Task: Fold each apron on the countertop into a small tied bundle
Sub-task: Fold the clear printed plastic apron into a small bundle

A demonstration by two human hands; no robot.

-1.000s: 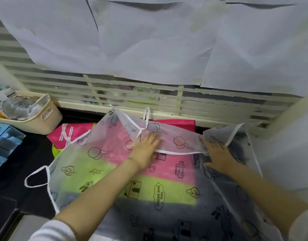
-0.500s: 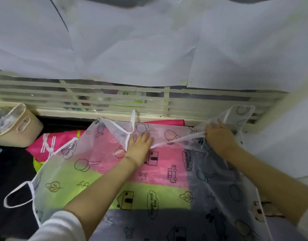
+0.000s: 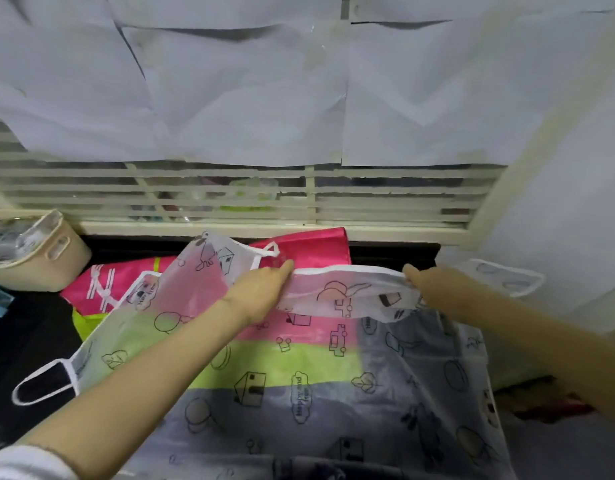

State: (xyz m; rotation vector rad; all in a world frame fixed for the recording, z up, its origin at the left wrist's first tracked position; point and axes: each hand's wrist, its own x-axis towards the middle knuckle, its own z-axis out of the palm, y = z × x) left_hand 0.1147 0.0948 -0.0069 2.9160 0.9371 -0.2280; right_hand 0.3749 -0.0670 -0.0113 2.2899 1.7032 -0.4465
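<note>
Head view: sheer printed apron [image 3: 299,375] lies spread on the dark countertop [image 3: 32,334], centre to near right, over a pink-and-green apron [image 3: 309,245]. Left hand [image 3: 261,294] pinches the white-trimmed top edge at centre. Right hand [image 3: 434,289] grips the same edge further right, fingers curled on it. The flap between the 2 hands is lifted and sagging.

Risks: fabric looks thin and slippery, so the flap may slide out of a pinch or land skewed, giving a crooked fold. Loop strap [image 3: 39,386] lies loose at near left and could get trapped inside the fold, leaving nothing to tie with. The under-apron may drag along. Beige basket [image 3: 46,265] sits far left, well apart.
</note>
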